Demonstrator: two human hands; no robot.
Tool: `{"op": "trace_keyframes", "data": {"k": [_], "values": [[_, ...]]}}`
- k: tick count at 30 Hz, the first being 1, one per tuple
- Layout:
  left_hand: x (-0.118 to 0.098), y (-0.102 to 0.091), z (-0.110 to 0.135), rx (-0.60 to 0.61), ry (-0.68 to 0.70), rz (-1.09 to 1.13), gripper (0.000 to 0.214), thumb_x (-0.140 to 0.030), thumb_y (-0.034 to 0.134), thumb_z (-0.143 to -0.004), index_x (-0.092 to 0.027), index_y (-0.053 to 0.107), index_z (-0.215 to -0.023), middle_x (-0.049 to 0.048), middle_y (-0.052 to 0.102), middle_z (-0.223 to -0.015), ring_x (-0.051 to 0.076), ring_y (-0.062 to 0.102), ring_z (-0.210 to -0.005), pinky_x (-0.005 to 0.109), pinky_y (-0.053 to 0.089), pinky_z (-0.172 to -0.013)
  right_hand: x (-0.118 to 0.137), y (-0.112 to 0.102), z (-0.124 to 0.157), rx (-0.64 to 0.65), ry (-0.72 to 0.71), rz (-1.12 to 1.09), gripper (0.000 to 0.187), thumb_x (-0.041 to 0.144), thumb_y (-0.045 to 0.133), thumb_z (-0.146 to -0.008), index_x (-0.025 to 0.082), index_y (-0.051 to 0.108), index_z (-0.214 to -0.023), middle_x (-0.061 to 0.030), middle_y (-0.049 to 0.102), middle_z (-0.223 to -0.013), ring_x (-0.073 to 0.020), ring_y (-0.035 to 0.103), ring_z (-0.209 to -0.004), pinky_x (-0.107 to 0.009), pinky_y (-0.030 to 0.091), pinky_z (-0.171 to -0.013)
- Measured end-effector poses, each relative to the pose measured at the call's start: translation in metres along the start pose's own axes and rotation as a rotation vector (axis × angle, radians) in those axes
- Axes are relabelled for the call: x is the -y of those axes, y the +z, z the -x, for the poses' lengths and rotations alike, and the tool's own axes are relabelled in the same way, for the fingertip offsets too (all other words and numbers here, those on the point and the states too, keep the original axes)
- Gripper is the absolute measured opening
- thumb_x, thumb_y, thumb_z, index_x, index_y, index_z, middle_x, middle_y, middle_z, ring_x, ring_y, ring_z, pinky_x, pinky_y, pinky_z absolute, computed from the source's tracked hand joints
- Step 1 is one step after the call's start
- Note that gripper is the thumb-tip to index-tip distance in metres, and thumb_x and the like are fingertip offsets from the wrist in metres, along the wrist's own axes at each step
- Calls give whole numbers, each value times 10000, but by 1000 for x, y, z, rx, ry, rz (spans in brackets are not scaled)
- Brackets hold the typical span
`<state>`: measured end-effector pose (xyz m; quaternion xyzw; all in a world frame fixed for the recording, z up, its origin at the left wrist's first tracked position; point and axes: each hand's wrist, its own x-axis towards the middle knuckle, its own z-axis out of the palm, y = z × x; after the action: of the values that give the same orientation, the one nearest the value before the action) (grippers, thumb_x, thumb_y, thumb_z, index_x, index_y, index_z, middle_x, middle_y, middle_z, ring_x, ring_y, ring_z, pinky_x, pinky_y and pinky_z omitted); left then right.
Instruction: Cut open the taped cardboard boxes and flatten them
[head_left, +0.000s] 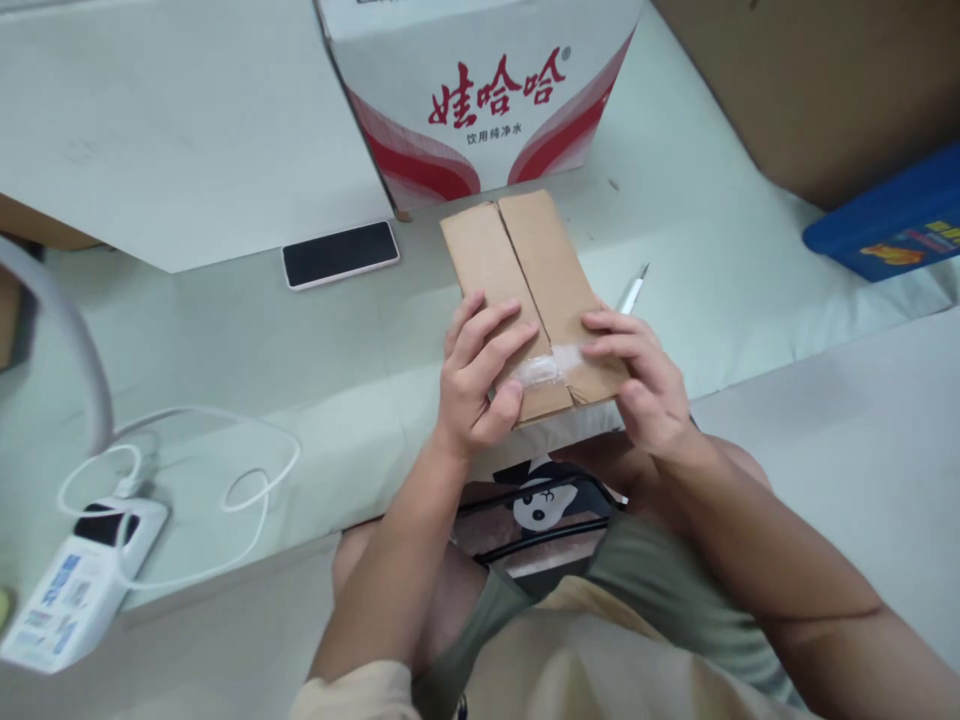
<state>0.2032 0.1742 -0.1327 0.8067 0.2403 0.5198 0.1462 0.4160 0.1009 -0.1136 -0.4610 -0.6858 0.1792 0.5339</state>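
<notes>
A small, flat cardboard box [551, 270] lies at the front of the pale green table, with a seam along its top and clear tape [541, 370] across the near end. My left hand [484, 370] grips its left side, fingers over the top and thumb at the near edge. On the opposite side, my right hand [645, 375] holds the box, its fingertips on the top by the tape. Just beyond the right hand lies a slim silver pen-like tool [634, 288] with a dark pointed tip, partly hidden by the hand.
A phone [341, 255] lies left of the box. Behind stands a large white carton with red lettering [495, 100]. A white power bank [86, 590] with a looped cable [262, 520] sits at the left. At the far right are a blue package [892, 220] and a brown box [825, 90].
</notes>
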Motion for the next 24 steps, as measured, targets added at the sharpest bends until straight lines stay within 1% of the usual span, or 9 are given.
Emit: {"op": "trace_keyframes", "data": {"k": [2, 4, 5, 8, 11, 14, 19, 22, 24], "values": [[-1, 4, 1, -9, -15, 6, 456, -436, 356, -1031, -242, 657, -1313, 96, 651, -1386, 290, 543, -1404, 524, 360, -1259, -9, -9, -1, -129, 99, 78, 351, 513, 443, -1002, 285, 682, -1121, -80, 704, -1106, -269, 695, -1060, -483, 571, -954], [-1, 6, 2, -17, -21, 6, 461, -443, 350, -1033, -246, 668, -1302, 91, 653, -1380, 296, 528, -1418, 527, 366, -1254, -21, -21, -5, -212, 267, 251, 306, 470, 480, -985, 268, 689, -1081, -46, 660, -845, -216, 647, -769, -408, 551, -767], [-1, 7, 2, -23, -22, 6, 461, -442, 349, -1033, -247, 671, -1298, 89, 654, -1377, 296, 525, -1420, 524, 369, -1253, -27, -26, -8, -190, 370, 354, 280, 437, 515, -963, 261, 694, -1088, -26, 627, -760, -197, 598, -681, -385, 520, -717], [0, 8, 1, -45, -10, 20, 450, -423, 357, -1028, -238, 673, -1290, 87, 656, -1365, 285, 532, -1405, 505, 369, -1256, -41, -36, -15, 50, 645, 629, 362, 389, 570, -893, 251, 702, -1201, -30, 666, -741, -204, 574, -657, -354, 435, -659], [0, 10, 1, -54, -14, 22, 450, -421, 356, -1024, -235, 672, -1285, 85, 655, -1361, 277, 535, -1397, 496, 365, -1260, -45, -37, -19, 309, 775, 791, 366, 426, 551, -885, 261, 723, -1163, -66, 742, -865, -238, 613, -738, -329, 343, -614], [0, 11, 2, -41, -38, -23, 477, -460, 329, -1025, -249, 675, -1277, 78, 660, -1359, 292, 531, -1408, 524, 360, -1261, -43, -34, -19, 330, 747, 777, 296, 452, 560, -871, 244, 716, -1011, -70, 741, -893, -232, 617, -752, -324, 331, -613], [0, 12, 4, -25, -96, -80, 546, -521, 269, -1031, -250, 695, -1240, 78, 675, -1343, 310, 523, -1418, 554, 341, -1267, -37, -34, -17, 57, 613, 495, 342, 398, 695, -745, 241, 596, -1033, -4, 653, -805, -162, 552, -632, -332, 436, -653], [0, 13, 4, -56, -77, -28, 504, -483, 300, -1028, -262, 682, -1271, 71, 663, -1360, 306, 514, -1423, 549, 329, -1274, -23, -37, -10, -130, 463, 430, 257, 400, 649, -835, 261, 540, -1021, 14, 578, -760, -146, 498, -589, -331, 414, -601], [-1, 14, 4, -67, -66, 3, 479, -455, 326, -1024, -263, 676, -1289, 69, 658, -1365, 304, 512, -1423, 545, 322, -1276, -10, -40, 0, -214, 369, 407, 243, 488, 556, -927, 273, 518, -1035, 17, 514, -727, -153, 466, -578, -342, 387, -576]]}}
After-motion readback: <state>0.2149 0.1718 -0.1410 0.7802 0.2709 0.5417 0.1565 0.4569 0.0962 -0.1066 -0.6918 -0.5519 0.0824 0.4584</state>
